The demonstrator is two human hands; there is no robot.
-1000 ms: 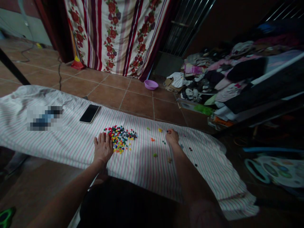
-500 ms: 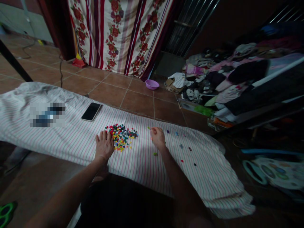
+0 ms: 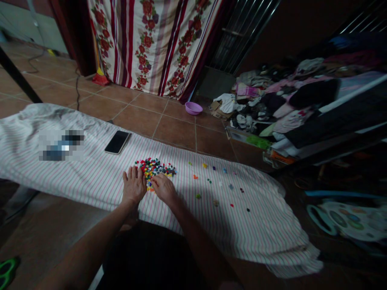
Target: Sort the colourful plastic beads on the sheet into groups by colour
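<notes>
A pile of small multicoloured pieces [image 3: 155,166] lies on the striped cloth [image 3: 99,177]. My left hand [image 3: 134,185] rests flat at the pile's left edge, fingers spread a little and pointing away from me. Over the pile's lower right part is my right hand [image 3: 163,187], its fingers bent and pinched together; whatever is between the fingertips is too small to make out. To the right, little separate groups sit on the cloth, among them yellow pieces [image 3: 204,165], orange pieces [image 3: 195,177], green pieces [image 3: 198,196], a red piece [image 3: 231,205] and a black piece [image 3: 248,210].
A phone [image 3: 117,142] lies on the cloth left of the pile, with a blurred-out item further left. Beyond the cloth are a tiled floor, a purple basin [image 3: 194,108] and a floral curtain [image 3: 145,44]. Clothes [image 3: 281,92] are heaped at the right.
My right hand has moved left from the small groups to the pile, uncovering the orange and yellow pieces. My left hand has stayed in nearly the same place.
</notes>
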